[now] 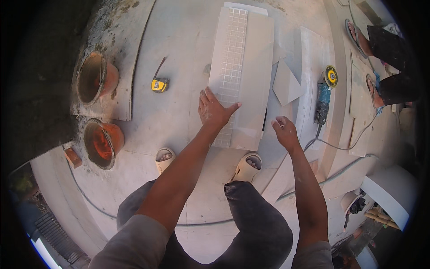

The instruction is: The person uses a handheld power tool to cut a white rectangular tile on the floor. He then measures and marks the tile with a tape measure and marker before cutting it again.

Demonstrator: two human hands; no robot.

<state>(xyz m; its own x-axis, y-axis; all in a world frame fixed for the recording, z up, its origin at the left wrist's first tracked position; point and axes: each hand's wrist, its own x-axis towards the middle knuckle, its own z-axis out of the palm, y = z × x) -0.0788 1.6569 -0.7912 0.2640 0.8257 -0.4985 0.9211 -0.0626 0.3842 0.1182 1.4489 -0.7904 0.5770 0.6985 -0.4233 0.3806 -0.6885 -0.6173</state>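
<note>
A long pale tile (pixel 256 58) lies on the floor in front of my feet, with a strip of grid pattern (pixel 234 54) along its left part. My left hand (pixel 214 110) lies on that strip, fingers stretched out and thumb spread to the right. Just off the tile's right edge is my right hand (pixel 285 131), its fingers curled in toward the thumb. Whatever sits between those fingertips, if anything, is too small to make out. Beyond it lies a pointed tile offcut (pixel 286 85). An angle grinder (pixel 323 98) with a yellow disc rests farther right.
A yellow tape measure (pixel 160 84) lies left of the tile. Two mortar-stained orange buckets (pixel 112 78) (pixel 117 136) stand at the far left, near a brick piece (pixel 73 158). The grinder's cable (pixel 345 148) trails rightward. Another person's sandalled feet (pixel 365 45) are at the upper right.
</note>
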